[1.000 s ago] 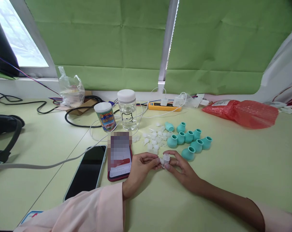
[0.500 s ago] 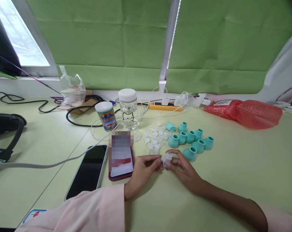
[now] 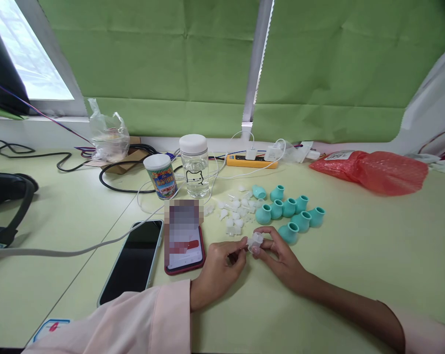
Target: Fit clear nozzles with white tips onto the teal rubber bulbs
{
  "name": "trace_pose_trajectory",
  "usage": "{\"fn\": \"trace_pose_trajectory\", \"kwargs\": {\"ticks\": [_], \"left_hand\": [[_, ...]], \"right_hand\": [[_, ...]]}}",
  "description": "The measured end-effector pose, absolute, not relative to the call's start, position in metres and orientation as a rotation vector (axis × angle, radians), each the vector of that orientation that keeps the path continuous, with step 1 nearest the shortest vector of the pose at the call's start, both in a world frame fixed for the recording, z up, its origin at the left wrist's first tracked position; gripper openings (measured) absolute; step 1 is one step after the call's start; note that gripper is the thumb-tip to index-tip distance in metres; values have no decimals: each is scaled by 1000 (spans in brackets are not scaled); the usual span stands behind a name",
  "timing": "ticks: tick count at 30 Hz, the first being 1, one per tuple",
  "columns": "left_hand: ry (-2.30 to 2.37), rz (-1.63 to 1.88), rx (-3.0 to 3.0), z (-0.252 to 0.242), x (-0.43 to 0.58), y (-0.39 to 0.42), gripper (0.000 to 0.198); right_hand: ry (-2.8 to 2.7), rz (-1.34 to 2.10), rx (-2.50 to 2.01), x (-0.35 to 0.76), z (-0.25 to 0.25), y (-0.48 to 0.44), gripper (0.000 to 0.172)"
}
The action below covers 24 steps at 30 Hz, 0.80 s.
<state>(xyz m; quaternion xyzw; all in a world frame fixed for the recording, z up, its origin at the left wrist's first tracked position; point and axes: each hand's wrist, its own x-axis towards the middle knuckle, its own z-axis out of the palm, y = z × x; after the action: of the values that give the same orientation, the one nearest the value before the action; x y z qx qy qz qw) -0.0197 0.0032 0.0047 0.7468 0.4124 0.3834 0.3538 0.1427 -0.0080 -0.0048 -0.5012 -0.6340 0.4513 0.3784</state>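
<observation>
Between thumb and fingers, my right hand (image 3: 281,253) grips a small translucent white plastic piece (image 3: 257,240) just above the table. My left hand (image 3: 224,263) meets it from the other side, its fingertips pinched at the piece's left end; whether they hold a separate small part is hidden. Behind the hands lies a loose group of small white and clear plastic parts (image 3: 236,215). Several teal bulb-shaped pieces (image 3: 289,232) with round open necks stand to the right of these, and one teal bulb (image 3: 259,191) lies on its side at the back.
Left of my hands lie a lit phone in a red case (image 3: 185,255) and a dark-screened phone (image 3: 134,265). Behind them stand a clear bottle (image 3: 195,172) and a labelled canister (image 3: 161,177). A grey cable (image 3: 78,253), an orange power strip (image 3: 252,162) and a red bag (image 3: 373,169) surround them.
My left hand has shifted slightly, its thumb drawn lower and its fingers curled more at the piece's end. My right hand keeps its grip on the white piece.
</observation>
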Motion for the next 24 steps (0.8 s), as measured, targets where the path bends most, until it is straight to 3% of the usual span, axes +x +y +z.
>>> {"fn": "trace_pose_trajectory", "kwargs": {"ticks": [15,24], "left_hand": [[810,865,1990,-3,-21,-3,52],[950,1070,1889,3,-21,3,18]], "right_hand": [[-1577,1093,-1071,144,-11,-10,15],[-1759,1233,-1035,148,0,-15,16]]}}
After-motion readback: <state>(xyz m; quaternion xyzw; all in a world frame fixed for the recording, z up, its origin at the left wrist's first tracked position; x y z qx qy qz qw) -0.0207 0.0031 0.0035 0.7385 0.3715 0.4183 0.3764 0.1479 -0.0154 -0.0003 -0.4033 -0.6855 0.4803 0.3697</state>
